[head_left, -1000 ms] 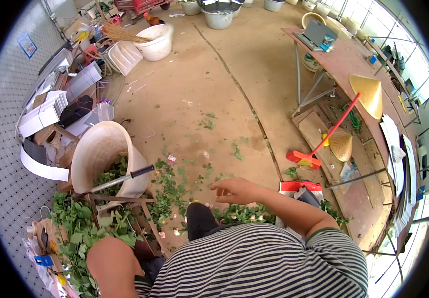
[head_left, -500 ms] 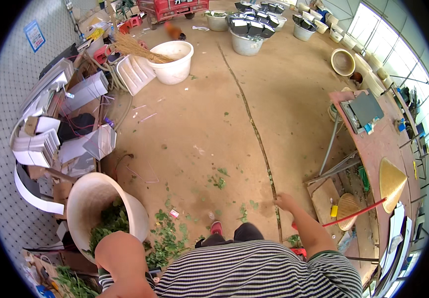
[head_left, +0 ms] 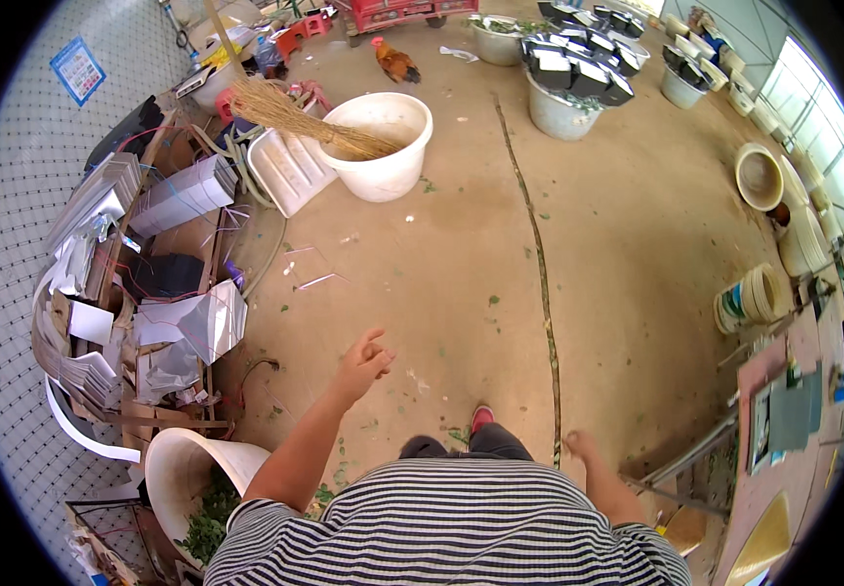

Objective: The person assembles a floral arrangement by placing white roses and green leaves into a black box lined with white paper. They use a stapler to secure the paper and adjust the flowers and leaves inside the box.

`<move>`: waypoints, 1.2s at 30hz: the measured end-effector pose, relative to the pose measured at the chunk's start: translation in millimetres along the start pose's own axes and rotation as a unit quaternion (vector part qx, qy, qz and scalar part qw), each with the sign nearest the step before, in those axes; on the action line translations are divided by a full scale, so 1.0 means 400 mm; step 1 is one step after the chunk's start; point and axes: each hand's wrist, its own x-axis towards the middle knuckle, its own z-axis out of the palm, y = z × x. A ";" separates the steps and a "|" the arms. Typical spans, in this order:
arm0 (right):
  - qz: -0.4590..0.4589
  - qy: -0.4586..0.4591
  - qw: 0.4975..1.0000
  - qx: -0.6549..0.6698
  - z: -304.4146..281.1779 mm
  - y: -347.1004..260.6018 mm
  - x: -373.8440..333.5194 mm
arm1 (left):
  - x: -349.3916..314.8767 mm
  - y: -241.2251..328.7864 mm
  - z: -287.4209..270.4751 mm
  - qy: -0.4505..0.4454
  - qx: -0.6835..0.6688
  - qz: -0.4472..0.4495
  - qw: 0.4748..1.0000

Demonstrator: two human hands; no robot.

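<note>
My left hand (head_left: pixel 363 365) is raised over the dirt floor in front of me, fingers loosely spread and nothing in them. Close to my left forearm stands a large cream tub (head_left: pixel 170 467) with green leafy stems (head_left: pixel 209 523) inside. My right hand (head_left: pixel 580 444) hangs low by my right side, just right of a dark groove (head_left: pixel 542 264) in the floor. Its fingers are small and blurred, so their pose is unclear.
Ahead stands a white tub (head_left: pixel 392 181) holding a straw broom (head_left: pixel 280 109), beside a white scoop (head_left: pixel 292 171). A rooster (head_left: pixel 398 64) is near a red vehicle (head_left: pixel 402 12). Grey tubs (head_left: pixel 563 117) hold dark boxy items. Stacked panels (head_left: pixel 183 195) line the left; a table (head_left: pixel 734 469) is right.
I have moved forward, so the leafy tub and table have slid back in view. My left hand has come away from the leafy tub and swung forward. The rooster has turned and shows clearly.
</note>
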 end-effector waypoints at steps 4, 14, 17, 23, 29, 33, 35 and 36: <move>-0.207 0.081 0.974 0.034 -0.359 -0.599 0.308 | 0.251 -0.090 -0.242 0.195 -0.187 -0.083 0.959; -0.238 -0.069 0.968 -0.050 -0.551 -1.406 0.864 | 1.279 0.119 -0.754 0.257 -0.244 -0.029 0.935; -0.217 -0.120 0.949 -0.196 -0.572 -1.510 0.883 | 1.540 0.275 -0.819 0.303 -0.259 -0.056 0.915; -0.080 -0.189 0.977 -0.048 -0.649 -1.607 1.178 | 1.945 0.353 -1.042 0.379 -0.280 -0.050 0.880; -0.115 -0.191 0.971 -0.086 -0.702 -1.832 1.646 | 2.238 0.320 -1.241 0.513 -0.278 -0.072 0.809; -0.171 -0.205 0.963 0.040 -0.773 -2.150 1.707 | 2.369 0.301 -1.283 0.612 -0.350 -0.025 0.709; -0.151 -0.260 0.946 0.119 -0.800 -2.225 1.704 | 2.403 0.318 -1.258 0.605 -0.360 0.043 0.709; -0.140 -0.276 0.945 0.108 -0.810 -2.238 1.711 | 2.424 0.342 -1.221 0.592 -0.354 0.081 0.720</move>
